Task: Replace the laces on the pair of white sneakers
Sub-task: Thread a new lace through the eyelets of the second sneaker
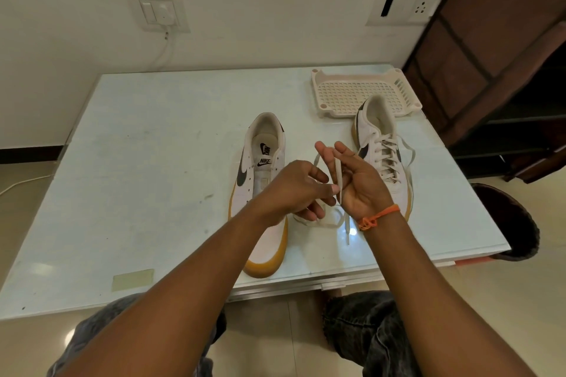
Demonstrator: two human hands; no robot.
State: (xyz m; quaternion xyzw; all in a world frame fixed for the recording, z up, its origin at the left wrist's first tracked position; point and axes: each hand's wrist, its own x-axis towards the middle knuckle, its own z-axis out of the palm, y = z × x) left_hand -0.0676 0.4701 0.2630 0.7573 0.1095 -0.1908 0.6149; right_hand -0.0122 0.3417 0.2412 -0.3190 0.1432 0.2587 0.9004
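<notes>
Beyond and partly beneath my left hand lies the unlaced sneaker, its eyelets bare, its toe toward me and its gum sole showing under my forearm; my left hand hovers over its forefoot, fingers curled in, thumb and forefinger pinching a loose white lace where it meets my other palm; between the two hands the lace stands almost upright, and below them it trails down onto the glass table in a slack loop (one tip points back toward me); my right hand, an orange thread knotted at its wrist, is turned palm-left with fingers half spread, the lace running up across the palm to the fingertips; just past and right of that hand sits the second sneaker, laced, its ends splayed loose to either side; farther off, behind that shoe, rests a white plastic tray with a perforated floor.
</notes>
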